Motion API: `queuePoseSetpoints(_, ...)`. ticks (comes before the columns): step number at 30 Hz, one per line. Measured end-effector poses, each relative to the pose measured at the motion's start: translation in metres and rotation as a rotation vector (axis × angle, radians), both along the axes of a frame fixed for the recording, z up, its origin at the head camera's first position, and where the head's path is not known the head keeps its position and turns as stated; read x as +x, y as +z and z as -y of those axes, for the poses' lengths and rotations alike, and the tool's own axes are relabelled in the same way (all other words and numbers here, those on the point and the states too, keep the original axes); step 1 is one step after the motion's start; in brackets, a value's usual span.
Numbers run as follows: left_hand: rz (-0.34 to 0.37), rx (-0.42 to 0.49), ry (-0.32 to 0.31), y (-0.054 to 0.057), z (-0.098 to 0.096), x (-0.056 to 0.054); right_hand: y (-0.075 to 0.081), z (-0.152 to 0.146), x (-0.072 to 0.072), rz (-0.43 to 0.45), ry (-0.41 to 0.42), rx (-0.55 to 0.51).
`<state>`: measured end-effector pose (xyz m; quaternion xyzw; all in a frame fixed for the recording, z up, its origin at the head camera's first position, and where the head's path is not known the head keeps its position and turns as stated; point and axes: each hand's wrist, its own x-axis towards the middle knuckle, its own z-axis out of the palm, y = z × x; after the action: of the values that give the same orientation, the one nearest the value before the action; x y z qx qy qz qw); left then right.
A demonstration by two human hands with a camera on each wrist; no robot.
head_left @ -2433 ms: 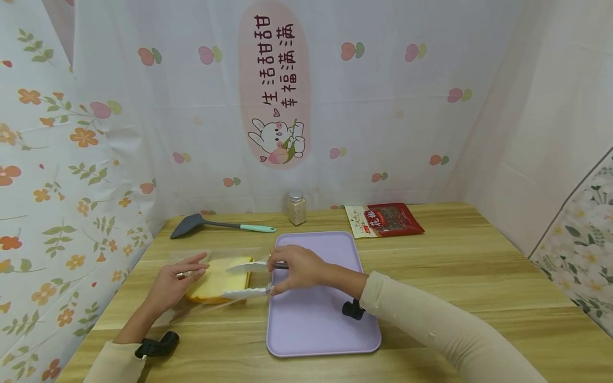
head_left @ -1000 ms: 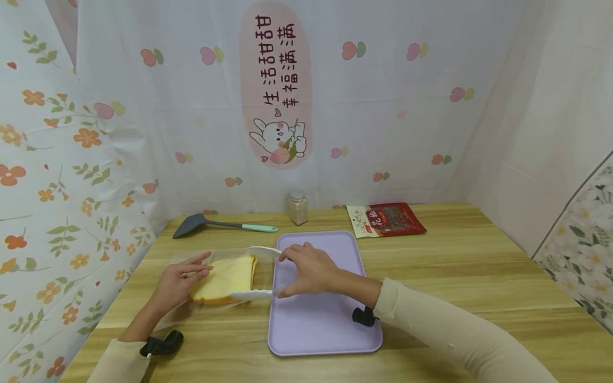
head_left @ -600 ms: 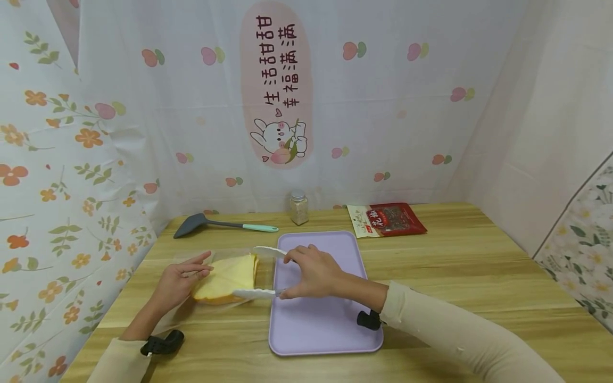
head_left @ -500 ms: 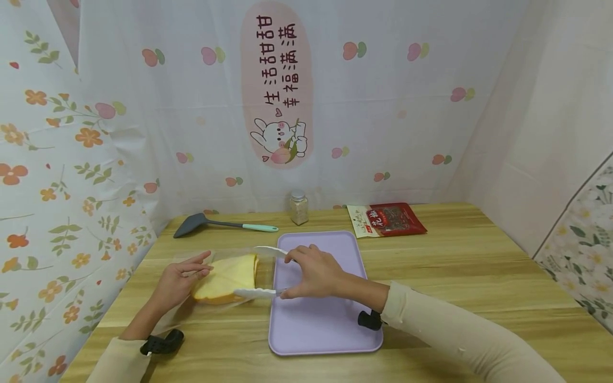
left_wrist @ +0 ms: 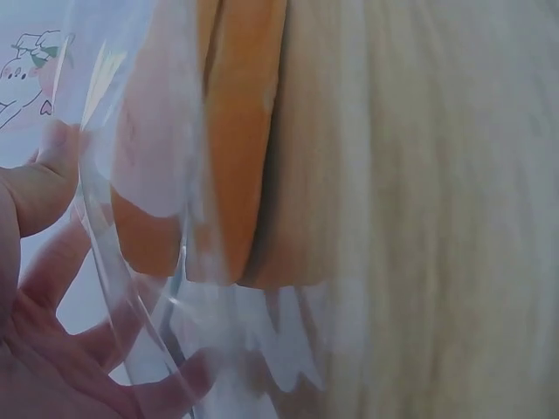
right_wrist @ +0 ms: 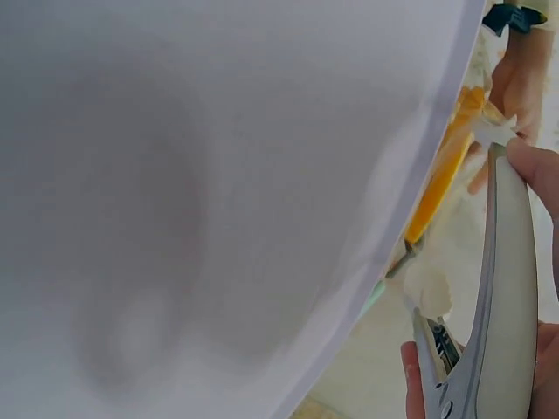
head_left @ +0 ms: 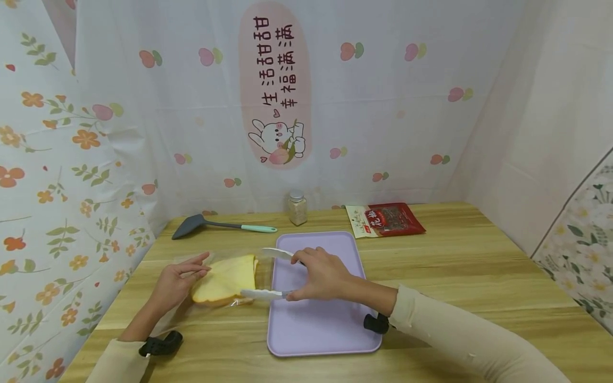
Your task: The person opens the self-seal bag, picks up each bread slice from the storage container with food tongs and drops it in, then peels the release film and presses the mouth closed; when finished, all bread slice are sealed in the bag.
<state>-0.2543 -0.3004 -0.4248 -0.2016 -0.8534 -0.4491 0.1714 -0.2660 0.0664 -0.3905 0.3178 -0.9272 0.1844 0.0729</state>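
Note:
Slices of bread [head_left: 225, 279] lie in a clear plastic bag [left_wrist: 127, 305] at the left of the table. My left hand [head_left: 173, 284] pinches the bag's film over the bread's left side; in the left wrist view the thumb lies at the film's edge and the fingers spread behind it. A pair of tongs [right_wrist: 508, 297] is in my right hand [head_left: 323, 274], above the lilac tray [head_left: 325, 332]. Thumb and fingers hold its two arms apart. Its pale scalloped tips point left, one near the bread's front right corner, the other beyond its far right corner. Nothing is between them.
Behind the bag lies a grey spatula [head_left: 193, 226] with a mint handle. A small glass jar [head_left: 297, 208] stands at the back, with a red and cream spice packet [head_left: 385, 219] to its right. Printed cloth [head_left: 206, 111] hangs behind the table.
My right hand has drawn the tongs to the right, away from over the bread, their arms wider apart than at first. The left hand has stayed almost in place.

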Motion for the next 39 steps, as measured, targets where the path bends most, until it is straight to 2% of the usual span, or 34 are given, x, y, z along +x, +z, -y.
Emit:
queuePoseSetpoints(8, 0.074, 0.042, -0.015, -0.002, 0.001, 0.001, 0.001, -0.015, -0.001, 0.028, 0.0, -0.01)
queuePoseSetpoints(14, 0.097, 0.055, -0.013, -0.004, 0.003, 0.001, 0.001, -0.027, -0.001, 0.041, -0.013, -0.023)
queuePoseSetpoints(22, 0.116, 0.015, 0.016, -0.004, 0.002, 0.002, 0.007, -0.045, 0.002, 0.032, -0.008, -0.026)
queuePoseSetpoints(28, 0.112, -0.067, 0.064, -0.003, 0.0, 0.001, 0.007, -0.065, 0.003, 0.031, -0.005, -0.027)
queuePoseSetpoints(35, 0.136, -0.073, 0.058, 0.0, -0.002, 0.001, 0.005, -0.092, 0.005, 0.047, -0.065, -0.048)
queuePoseSetpoints(39, 0.113, -0.09, 0.065, 0.001, -0.004, 0.002, 0.006, -0.107, 0.005, 0.043, -0.105, -0.041)
